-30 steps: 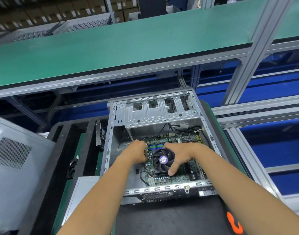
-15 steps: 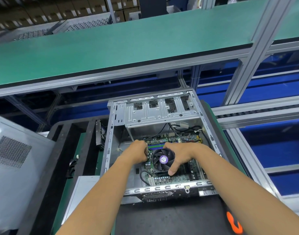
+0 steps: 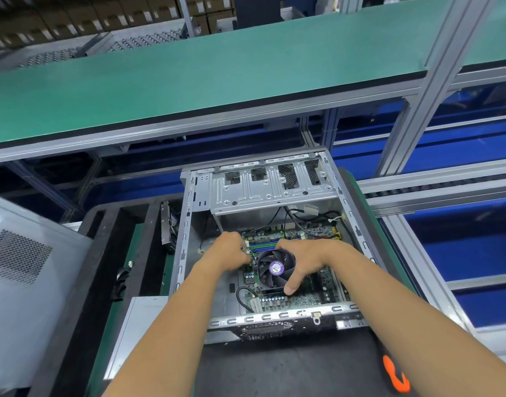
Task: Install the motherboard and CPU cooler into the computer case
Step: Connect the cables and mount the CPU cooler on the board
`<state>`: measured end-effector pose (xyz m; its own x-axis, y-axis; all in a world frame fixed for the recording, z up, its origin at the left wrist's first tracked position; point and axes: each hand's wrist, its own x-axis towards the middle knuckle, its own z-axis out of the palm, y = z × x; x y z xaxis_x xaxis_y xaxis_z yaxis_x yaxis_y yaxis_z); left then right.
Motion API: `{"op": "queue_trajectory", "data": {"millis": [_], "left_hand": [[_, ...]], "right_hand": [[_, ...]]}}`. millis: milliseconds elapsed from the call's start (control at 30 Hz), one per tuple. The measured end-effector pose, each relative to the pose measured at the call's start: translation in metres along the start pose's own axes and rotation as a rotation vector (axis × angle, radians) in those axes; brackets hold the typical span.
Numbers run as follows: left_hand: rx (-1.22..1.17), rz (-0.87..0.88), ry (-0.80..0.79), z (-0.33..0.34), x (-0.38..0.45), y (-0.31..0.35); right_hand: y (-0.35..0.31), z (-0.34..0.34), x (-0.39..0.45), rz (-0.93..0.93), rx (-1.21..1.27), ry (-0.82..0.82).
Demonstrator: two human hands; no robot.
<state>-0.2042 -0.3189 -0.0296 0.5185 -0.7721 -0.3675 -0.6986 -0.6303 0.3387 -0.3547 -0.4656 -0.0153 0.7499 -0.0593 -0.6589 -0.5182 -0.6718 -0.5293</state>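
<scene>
- The computer case lies open on its side on the table, its open face turned up towards the camera.
- The motherboard sits flat inside the case, on its floor, with blue memory slots near its far edge.
- The CPU cooler, a round black fan with a purple label at its hub, stands on the motherboard near the middle of the case.
- The right hand grips the CPU cooler: its fingers curl over the far rim of the fan, and the thumb presses down at the near right corner.
- The left hand is curled at the left edge of the cooler, pinching a small metal part; the part is too small to tell what it is.
- Black cables run from the far end of the case down onto the motherboard, and another black cable loops at the near left corner of the board.
- A grey side panel with a mesh vent leans at the left, well apart from the case.
- A green shelf on an aluminium frame spans the scene beyond the case.
- An orange and black object lies at the near right, partly hidden by the right forearm.
</scene>
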Motion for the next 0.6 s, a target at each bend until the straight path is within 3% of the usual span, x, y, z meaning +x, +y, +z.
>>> {"op": "queue_trajectory", "data": {"millis": [133,267,433,600], "left_hand": [[-0.069,-0.028,0.065,-0.0043,-0.0026,0.0005],[-0.084,-0.063,0.033,-0.0054,-0.0025,0.0007],[-0.145,0.013,0.034,-0.0059,-0.0035,-0.0001],[-0.011,0.013,0.029,-0.0072,-0.0017,-0.0031]], "right_hand": [[-0.0006,-0.0001,0.0002,0.003,0.014,-0.006],[-0.0011,-0.0003,-0.0005,0.005,0.01,-0.008],[-0.0021,-0.0002,-0.0014,0.007,0.016,-0.006],[-0.0021,-0.0006,-0.0015,0.006,0.014,-0.011]]}}
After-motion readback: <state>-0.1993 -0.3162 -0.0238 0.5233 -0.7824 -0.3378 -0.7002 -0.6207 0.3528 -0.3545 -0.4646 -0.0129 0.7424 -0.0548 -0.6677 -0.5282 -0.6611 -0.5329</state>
